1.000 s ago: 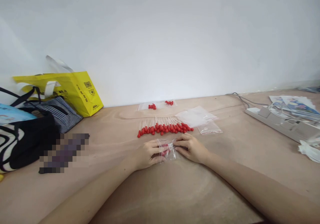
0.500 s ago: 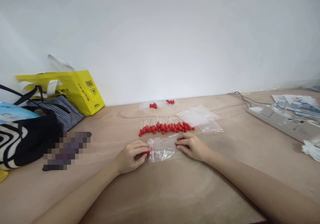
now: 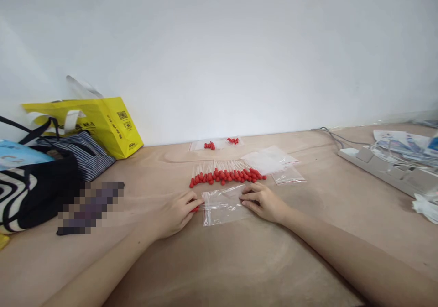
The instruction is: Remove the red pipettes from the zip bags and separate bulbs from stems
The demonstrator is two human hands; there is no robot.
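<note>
My left hand is closed around the red bulbs of what look like droppers. Their thin clear stems reach rightward into the mouth of a clear zip bag lying flat on the table. How many droppers the hand holds is hidden by the fingers. At the bag's right end, my right hand pinches the plastic between thumb and fingers. Just beyond the bag, a row of red-bulbed droppers lies with bulbs toward me and stems pointing away.
Empty zip bags lie right of the row. Two bags with red-bulbed droppers lie near the wall. At the right are a white power strip, cables and printed packets. A yellow bag and dark bags stand left.
My left hand has drawn back left out of the bag's mouth, and the bag has been straightened flat. The stems now show inside it. My right hand stays at its right end.
</note>
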